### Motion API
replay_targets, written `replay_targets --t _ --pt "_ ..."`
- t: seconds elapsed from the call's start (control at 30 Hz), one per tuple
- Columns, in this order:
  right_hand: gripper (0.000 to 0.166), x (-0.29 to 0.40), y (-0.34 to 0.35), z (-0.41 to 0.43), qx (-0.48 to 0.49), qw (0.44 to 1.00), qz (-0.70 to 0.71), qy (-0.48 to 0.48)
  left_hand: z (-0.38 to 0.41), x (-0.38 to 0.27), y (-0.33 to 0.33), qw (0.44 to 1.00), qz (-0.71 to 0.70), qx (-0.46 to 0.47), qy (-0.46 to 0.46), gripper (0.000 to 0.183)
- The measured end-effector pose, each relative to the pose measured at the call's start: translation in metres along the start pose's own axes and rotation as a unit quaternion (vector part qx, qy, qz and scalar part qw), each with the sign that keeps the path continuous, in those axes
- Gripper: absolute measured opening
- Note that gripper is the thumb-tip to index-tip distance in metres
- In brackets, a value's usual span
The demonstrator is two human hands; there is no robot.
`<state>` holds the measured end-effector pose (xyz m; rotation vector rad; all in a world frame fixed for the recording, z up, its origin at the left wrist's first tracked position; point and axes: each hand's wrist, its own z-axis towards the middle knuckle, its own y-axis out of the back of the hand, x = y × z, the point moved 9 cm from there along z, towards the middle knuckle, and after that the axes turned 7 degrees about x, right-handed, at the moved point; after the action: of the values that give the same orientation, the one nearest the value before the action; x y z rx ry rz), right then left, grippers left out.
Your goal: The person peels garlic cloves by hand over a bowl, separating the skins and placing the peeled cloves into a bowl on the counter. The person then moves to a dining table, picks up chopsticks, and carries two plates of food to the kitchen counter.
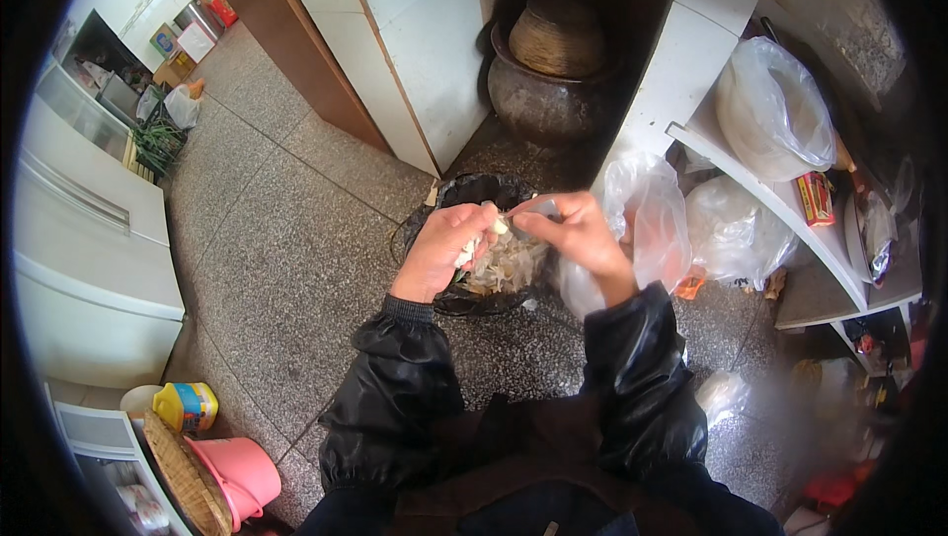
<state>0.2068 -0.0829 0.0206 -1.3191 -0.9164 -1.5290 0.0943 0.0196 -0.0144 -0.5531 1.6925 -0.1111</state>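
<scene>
My left hand (449, 246) holds a small pale piece that looks like a garlic clove (499, 226) between thumb and finger, with more whitish pieces (466, 253) under its curled fingers. Close on the right, my right hand (574, 232) grips a small knife with a short, wide metal blade (546, 209), its edge near the clove. Both hands are above a bin lined with a black plastic bag (481, 306). Pale, papery peelings (507, 262) lie inside it. The knife's handle is hidden in my right hand.
Clear plastic bags (644, 218) stand right of the bin, beside a curved shelf (770, 203). Behind, a large glazed jar (544, 103) sits in an alcove. At lower left are a pink bucket (248, 473) and a yellow container (185, 406). A white fridge (96, 240) stands left.
</scene>
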Motion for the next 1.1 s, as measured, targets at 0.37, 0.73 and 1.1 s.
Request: replay_targets --t 0.37,0.73,1.1 --pt "0.015 -0.01 0.018 0.0 -0.098 0.995 -0.022 -0.015 -0.001 -0.004 0.002 1.0 -0.004 -0.028 -0.012 0.021" --pt "0.008 -0.016 0.008 0.004 -0.06 0.991 -0.12 0.015 0.003 0.004 0.014 0.993 -0.099 -0.055 -0.015 0.02" --pt "0.01 0.0 -0.007 0.007 -0.025 0.995 -0.061 0.072 0.008 0.021 0.026 0.984 -0.146 -0.104 -0.022 0.019"
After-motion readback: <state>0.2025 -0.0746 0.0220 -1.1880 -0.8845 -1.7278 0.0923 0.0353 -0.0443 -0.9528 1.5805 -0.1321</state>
